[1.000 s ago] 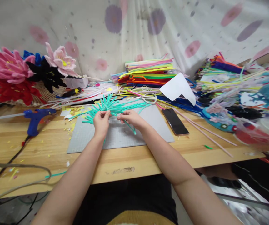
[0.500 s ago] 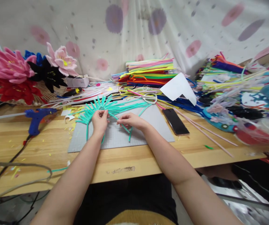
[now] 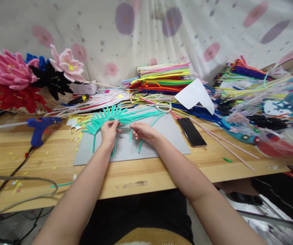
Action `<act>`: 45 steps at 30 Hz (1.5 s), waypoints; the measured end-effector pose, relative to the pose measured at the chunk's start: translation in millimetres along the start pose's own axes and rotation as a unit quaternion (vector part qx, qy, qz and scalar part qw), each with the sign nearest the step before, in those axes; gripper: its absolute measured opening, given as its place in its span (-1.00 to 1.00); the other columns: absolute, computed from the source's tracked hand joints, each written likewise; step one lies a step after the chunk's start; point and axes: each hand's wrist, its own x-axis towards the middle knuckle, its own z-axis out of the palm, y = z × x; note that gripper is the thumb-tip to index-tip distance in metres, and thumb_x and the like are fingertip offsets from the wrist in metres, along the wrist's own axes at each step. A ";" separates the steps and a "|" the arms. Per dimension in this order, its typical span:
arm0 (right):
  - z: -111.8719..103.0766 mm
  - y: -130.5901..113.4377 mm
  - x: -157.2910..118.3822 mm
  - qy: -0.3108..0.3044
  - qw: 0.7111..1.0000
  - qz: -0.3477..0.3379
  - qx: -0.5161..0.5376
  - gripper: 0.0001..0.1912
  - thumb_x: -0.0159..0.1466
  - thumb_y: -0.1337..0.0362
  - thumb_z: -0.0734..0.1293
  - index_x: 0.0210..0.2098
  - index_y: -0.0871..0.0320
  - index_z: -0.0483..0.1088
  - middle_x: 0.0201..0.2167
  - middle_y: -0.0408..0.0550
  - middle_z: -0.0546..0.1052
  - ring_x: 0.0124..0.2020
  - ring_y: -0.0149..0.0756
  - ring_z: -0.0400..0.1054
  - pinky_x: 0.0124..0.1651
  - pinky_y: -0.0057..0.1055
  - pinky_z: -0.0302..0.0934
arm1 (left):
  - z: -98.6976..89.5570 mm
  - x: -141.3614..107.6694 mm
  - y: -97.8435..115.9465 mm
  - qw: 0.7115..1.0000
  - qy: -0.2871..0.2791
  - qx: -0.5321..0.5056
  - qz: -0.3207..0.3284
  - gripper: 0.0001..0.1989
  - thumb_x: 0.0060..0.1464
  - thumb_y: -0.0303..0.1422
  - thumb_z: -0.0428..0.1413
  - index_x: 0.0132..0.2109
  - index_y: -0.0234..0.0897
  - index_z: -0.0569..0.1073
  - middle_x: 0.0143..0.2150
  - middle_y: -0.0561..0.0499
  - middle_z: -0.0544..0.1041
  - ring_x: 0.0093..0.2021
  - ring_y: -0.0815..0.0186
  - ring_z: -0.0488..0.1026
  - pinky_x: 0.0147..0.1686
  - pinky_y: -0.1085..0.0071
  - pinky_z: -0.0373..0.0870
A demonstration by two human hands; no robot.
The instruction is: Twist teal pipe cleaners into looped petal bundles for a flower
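Observation:
A fan of looped teal pipe cleaners (image 3: 96, 123) spreads over a grey cutting mat (image 3: 161, 146). My left hand (image 3: 108, 133) is closed at the fan's lower right edge, thumb and fingertips pinched on the pipe cleaners. To its right, my right hand (image 3: 144, 132) pinches a thin teal pipe cleaner, whose end hangs below the fingertips. More long teal strands stretch from the fan to the right behind my right hand, and one end shows beneath it. Scissors (image 3: 163, 107) with pale handles lie at the mat's back edge.
A blue glue gun (image 3: 40, 129) with its cord lies at the left, below felt-like flowers (image 3: 13, 73). Bundled coloured pipe cleaners (image 3: 161, 80) are stacked at the back. A black phone (image 3: 191, 132), a white paper piece (image 3: 196, 95) and pink strands (image 3: 223, 143) are on the right.
The pipe cleaner in my right hand slanted down to the right past the fingers; now its end hangs steeply below the fingertips. My left hand has barely moved.

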 end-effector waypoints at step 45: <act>2.1 13.1 13.3 0.074 0.991 -0.107 0.024 -0.76 -0.20 0.28 0.44 -0.56 0.23 0.34 -0.66 -0.25 0.38 -0.64 -0.54 0.18 -0.59 -0.55 0.03 | -7.6 -27.6 7.3 0.789 -0.135 0.536 0.269 -0.73 -0.08 -0.20 0.11 -0.20 -0.19 0.46 -0.26 0.02 0.53 -0.30 0.27 0.44 -0.32 0.42 0.24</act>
